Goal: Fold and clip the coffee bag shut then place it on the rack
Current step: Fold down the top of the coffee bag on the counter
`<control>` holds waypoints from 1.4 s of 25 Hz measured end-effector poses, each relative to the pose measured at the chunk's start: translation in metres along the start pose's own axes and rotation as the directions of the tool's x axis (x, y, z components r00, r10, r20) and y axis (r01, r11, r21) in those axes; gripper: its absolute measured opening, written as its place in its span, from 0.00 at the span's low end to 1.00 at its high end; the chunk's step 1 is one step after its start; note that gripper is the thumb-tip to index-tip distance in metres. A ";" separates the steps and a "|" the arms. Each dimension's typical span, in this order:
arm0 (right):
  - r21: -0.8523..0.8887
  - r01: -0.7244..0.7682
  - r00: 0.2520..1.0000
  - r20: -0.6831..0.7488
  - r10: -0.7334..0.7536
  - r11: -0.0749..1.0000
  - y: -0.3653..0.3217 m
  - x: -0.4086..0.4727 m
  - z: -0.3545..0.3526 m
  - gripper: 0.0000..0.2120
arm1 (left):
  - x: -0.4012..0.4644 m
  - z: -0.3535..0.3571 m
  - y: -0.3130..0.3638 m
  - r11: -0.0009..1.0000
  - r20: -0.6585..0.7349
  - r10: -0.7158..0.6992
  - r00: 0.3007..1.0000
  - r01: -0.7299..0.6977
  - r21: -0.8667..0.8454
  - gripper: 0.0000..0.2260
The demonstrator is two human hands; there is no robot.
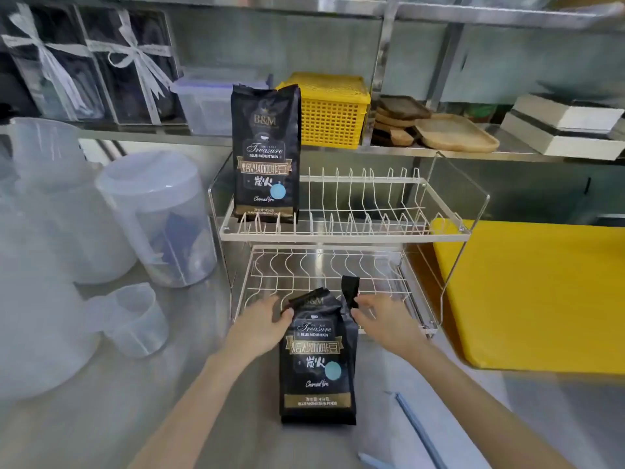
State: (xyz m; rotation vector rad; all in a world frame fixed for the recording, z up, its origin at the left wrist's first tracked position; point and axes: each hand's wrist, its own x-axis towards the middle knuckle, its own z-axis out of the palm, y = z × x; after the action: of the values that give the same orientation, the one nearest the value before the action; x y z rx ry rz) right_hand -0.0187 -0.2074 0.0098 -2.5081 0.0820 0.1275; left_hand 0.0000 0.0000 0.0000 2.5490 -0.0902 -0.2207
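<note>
A black coffee bag (318, 360) with gold lettering stands on the steel counter in front of the white wire rack (345, 235). Its top is crumpled and bent over. My left hand (262, 321) grips the bag's upper left corner. My right hand (382, 316) pinches the upper right corner, where a black strip (350, 289) of the bag's top sticks up. A second identical coffee bag (265, 154) stands upright at the left end of the rack's upper tier. I see no clip in either hand.
Translucent plastic jugs (159, 218) and a measuring cup (135, 319) stand to the left. A yellow board (541, 292) lies to the right of the rack. The shelf behind carries a yellow basket (333, 113), wooden trays (453, 132) and boxes. A blue item (419, 431) lies near the front edge.
</note>
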 end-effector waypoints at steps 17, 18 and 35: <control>0.237 -0.107 0.991 0.098 0.086 0.966 0.022 0.011 0.050 0.11 | -0.001 0.040 -0.014 0.939 -0.068 -0.066 0.996 0.039 -0.343 0.18; 0.236 -0.116 0.991 0.091 0.097 0.965 0.021 0.010 0.048 0.12 | -0.004 0.039 -0.013 0.934 -0.070 -0.064 0.995 0.035 -0.356 0.18; 0.525 0.063 0.998 -0.045 -0.046 0.849 0.007 -0.079 0.032 0.07 | -0.073 0.024 -0.007 0.497 -0.029 -0.160 0.987 0.055 -0.866 0.05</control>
State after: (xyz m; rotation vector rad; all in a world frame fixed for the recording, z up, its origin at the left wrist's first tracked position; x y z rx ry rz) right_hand -0.0999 -0.1916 -0.0112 -1.9570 0.0493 0.0340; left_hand -0.0758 0.0011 -0.0141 1.5208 0.1915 -0.1232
